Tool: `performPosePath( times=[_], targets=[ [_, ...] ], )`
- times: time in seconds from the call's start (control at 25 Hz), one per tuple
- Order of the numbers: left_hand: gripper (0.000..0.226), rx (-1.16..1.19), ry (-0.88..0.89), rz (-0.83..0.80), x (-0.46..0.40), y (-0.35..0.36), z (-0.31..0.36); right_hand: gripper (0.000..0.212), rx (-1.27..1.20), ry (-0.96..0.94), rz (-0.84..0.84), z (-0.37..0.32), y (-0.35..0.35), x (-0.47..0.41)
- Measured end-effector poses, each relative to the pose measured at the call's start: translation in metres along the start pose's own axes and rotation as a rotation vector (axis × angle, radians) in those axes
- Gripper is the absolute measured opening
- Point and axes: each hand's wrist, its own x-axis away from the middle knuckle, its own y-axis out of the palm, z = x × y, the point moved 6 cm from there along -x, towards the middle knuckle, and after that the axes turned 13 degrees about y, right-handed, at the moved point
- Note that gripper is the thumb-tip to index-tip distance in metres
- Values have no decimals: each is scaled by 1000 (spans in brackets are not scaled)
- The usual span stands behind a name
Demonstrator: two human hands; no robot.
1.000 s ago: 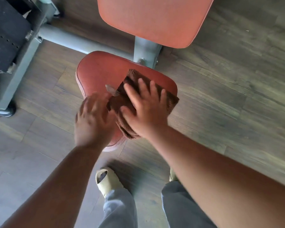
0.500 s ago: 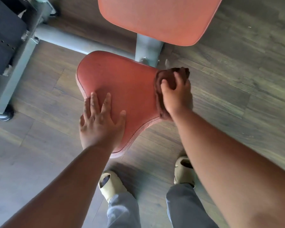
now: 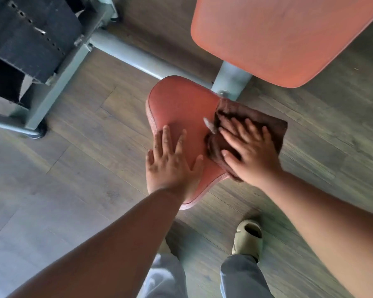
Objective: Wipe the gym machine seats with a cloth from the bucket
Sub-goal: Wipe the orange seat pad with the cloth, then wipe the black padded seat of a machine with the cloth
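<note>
On the red seat (image 3: 181,108), the right hand (image 3: 249,151) presses a brown cloth (image 3: 267,123) with flat spread fingers; the left hand (image 3: 170,162) rests flat and open beside it.

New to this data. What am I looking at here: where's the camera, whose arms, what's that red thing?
There is no robot here. The camera sits on a person's head and looks down, so the two arms coming in from the bottom are the wearer's own.

The red thing is the padded seat of a gym machine; the bigger red pad above it looks like its backrest, on a grey metal frame.

The left hand rests flat on the seat with straight fingers, holding nothing. The right hand presses a brown cloth flat on the seat's right side, part of it overhanging the edge.

Below are the wearer's trouser legs and one sandal on a wood-look floor.
</note>
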Motion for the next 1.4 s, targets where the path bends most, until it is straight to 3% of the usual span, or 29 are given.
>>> performPosePath(
  times=[0.16,0.2,0.28,0.36,0.4,0.52,0.6,0.8,0.92,1.04,1.16,1.32,1.4],
  targets=[
    [78,16,9,-3,-2,3,-1,64,-165,393,-125,-22,-7,-87],
    [78,24,10,1,-2,4,-1,64,-173,408,-146,-43,-8,-98],
    [78,38,5,16,-1,4,-3,64,-139,184,-76,-73,-11,-90],
    [78,53,9,25,0,4,-2,65,-40,-37,-3,-53,-7,-46],
    [77,62,12,26,0,3,-3,66,9,-38,-2,-32,-5,-28],
    [77,69,17,15,-2,4,-4,67,-69,403,-124,13,0,-43],
    [78,60,18,11,-1,5,-4,73,-141,582,-189,-5,-1,-59],
    [77,26,19,11,0,2,-4,65,3,208,-60,-19,2,-4],
    [76,17,14,-51,0,-1,-5,63,-18,146,-49,-2,-8,-3],
    [73,28,34,-143,11,-14,-9,44,-177,149,-68,-13,-32,-10],
    [61,-16,27,-162,50,-63,-22,25,-382,191,-72,-33,-80,15],
    [49,-11,-78,-112,156,-163,-50,39,-506,90,-209,-94,-159,88],
    [48,-41,-144,-85,227,-214,-66,33,-506,-43,-273,-133,-196,132]
  ],
)
